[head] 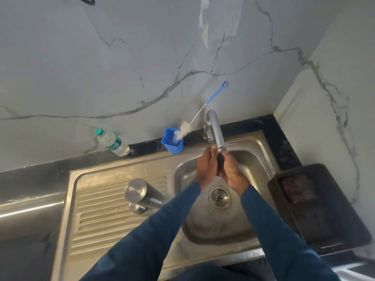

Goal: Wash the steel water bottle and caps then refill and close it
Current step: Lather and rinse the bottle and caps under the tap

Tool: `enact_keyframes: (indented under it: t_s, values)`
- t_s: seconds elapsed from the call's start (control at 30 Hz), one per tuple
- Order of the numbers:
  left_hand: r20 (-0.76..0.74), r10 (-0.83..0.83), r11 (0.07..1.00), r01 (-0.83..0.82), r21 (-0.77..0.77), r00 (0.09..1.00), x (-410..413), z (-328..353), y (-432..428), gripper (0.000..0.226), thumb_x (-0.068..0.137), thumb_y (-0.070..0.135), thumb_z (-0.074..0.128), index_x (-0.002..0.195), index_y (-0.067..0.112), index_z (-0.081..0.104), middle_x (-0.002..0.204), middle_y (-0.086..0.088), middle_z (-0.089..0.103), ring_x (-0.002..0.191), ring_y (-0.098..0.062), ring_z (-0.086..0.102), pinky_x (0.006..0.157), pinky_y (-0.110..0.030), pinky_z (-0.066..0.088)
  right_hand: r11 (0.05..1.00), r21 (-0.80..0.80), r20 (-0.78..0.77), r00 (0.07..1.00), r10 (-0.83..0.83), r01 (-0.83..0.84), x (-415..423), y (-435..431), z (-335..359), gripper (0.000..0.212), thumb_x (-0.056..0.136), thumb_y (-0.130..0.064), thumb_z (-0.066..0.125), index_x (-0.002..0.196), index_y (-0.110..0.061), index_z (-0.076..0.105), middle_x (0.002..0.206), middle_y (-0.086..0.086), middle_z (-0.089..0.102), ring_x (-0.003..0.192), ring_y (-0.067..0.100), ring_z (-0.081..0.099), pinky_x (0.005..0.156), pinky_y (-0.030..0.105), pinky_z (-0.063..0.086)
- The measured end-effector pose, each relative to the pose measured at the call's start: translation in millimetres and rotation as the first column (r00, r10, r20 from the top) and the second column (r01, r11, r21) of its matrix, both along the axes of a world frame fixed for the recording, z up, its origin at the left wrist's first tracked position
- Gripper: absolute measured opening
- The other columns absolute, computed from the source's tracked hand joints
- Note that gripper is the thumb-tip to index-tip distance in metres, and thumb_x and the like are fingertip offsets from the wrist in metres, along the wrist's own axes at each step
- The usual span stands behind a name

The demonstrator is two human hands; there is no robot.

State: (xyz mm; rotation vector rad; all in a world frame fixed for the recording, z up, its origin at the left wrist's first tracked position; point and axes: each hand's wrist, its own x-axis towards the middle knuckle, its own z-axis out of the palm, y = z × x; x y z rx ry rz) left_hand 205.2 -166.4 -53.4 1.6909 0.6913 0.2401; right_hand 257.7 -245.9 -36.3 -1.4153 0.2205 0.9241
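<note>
Both hands met under the tap over the sink bowl. The left hand and the right hand faced each other palm to palm, with a small dark thing, perhaps a cap, held between them just below the spout. The fingers of each hand lay pressed together and stretched forward, flat against the dark thing rather than curled round it; how the thumbs sat could not be made out. Both sleeves were dark blue and reached to the wrists.

The steel bottle stood upside down on the ribbed draining board left of the bowl, its flat base turned up. A small steel cap lay on the board just beside it, at its near side. The drain showed at the bottom of the bowl, between the two forearms.

Behind the sink, on the dark counter edge, stood a blue cup with a bottle brush leaning out of it, its blue handle slanting up against the marble wall. Further left on the counter stood a clear plastic water bottle with a green cap, tilted in the wide view. To the right of the sink sat a dark tray holding a reddish scrub pad.
</note>
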Motion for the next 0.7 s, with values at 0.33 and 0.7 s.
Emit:
enact_keyframes:
  t_s: [0.33,0.7]
  values:
    - [-0.007,-0.222,0.925,0.213,0.314,0.975,19,0,2,0.062,0.106,0.06,0.047,0.079,0.008,0.069,0.071,-0.008,0.069,0.066,-0.023,0.067,0.07,-0.046,0.056,0.98,0.052,-0.138,0.973,-0.184,0.193,-13,2,5,0.049,0.109,-0.052,0.041,0.091,-0.015,0.066,0.074,0.005,0.062,0.067,0.016,0.058,0.053,0.032,0.047]
    - [-0.18,-0.042,0.999,0.042,-0.002,0.983,25,19,6,0.055,0.085,0.052,0.075,0.088,-0.002,0.071,0.076,-0.014,0.076,0.074,-0.026,0.076,0.077,-0.046,0.064,0.995,-0.037,-0.094,0.991,-0.099,0.096,-12,6,15,0.079,0.106,-0.072,0.016,0.083,-0.01,0.059,0.055,0.005,0.036,0.034,0.012,0.029,0.036,0.02,0.021]
